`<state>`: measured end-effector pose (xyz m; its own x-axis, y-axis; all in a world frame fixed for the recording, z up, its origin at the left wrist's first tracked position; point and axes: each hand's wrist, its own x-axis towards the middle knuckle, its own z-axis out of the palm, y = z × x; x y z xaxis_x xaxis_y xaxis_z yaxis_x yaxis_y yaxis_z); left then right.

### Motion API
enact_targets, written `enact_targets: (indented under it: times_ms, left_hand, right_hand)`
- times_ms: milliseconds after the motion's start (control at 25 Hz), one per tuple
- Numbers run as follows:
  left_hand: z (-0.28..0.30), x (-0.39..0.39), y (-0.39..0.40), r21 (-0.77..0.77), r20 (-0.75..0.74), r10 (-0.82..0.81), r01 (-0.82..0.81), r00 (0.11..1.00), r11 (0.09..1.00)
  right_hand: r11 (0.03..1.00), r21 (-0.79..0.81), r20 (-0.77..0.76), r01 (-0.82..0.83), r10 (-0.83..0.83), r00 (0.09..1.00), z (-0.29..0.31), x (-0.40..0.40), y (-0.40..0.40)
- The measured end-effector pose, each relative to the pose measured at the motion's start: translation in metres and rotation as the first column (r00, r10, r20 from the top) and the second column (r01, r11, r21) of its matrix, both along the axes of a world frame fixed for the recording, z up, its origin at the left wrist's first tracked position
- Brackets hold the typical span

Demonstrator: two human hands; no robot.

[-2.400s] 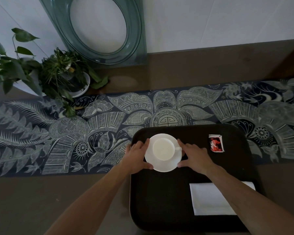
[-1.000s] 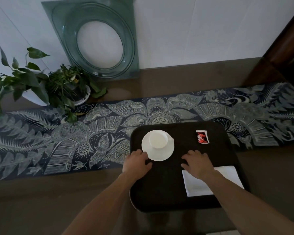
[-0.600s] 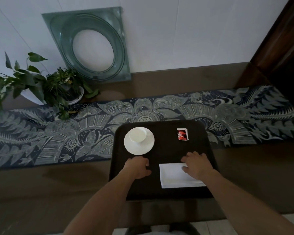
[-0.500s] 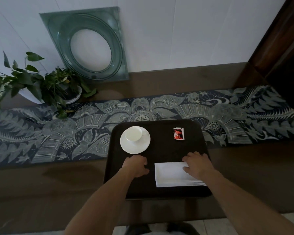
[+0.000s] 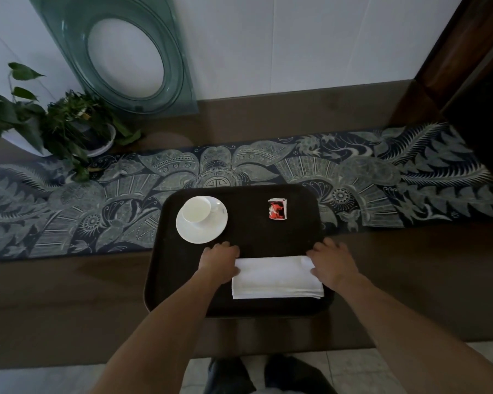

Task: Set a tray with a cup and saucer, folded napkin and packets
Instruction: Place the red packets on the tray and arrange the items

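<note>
White napkin (image 5: 276,277) — folded flat; tray (image 5: 248,245) dark.

I count one tray (image 5: 165,268), one cup (image 5: 196,213), one saucer (image 5: 202,233), one folded napkin (image 5: 276,278), one visible packet stack (image 5: 277,209), two potted plants (image 5: 77,126).

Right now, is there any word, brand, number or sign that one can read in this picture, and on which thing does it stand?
No text can be read.
Packets on the tray: red, black and white print, too blurred to read.
Table runner: a round emblem like a character above the tray, ornament only.
Cup, saucer, napkin: no marks show.
</note>
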<state>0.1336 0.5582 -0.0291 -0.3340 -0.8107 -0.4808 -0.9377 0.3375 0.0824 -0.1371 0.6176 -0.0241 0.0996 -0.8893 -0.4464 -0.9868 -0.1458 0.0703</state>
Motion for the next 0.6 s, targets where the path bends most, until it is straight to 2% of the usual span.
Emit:
enact_targets:
  times_ms: [200,400,600]
  left_hand:
    - [-0.008,0.005,0.001,0.014,-0.117,0.066,-0.064,0.991,0.998]
    - [-0.012,0.015,0.000,0.139,-0.258,0.199,-0.167,0.945,0.976]
    - [-0.008,0.030,-0.004,0.192,-0.303,0.274,-0.223,0.913,0.956]
  right_hand:
    - [0.999,-0.034,-0.006,0.037,-0.037,0.999,-0.004,0.001,-0.005]
    - [0.992,-0.054,-0.001,0.117,-0.118,0.993,-0.002,0.011,-0.005]
    - [0.976,-0.012,0.101,0.219,-0.216,0.971,0.002,0.022,-0.007]
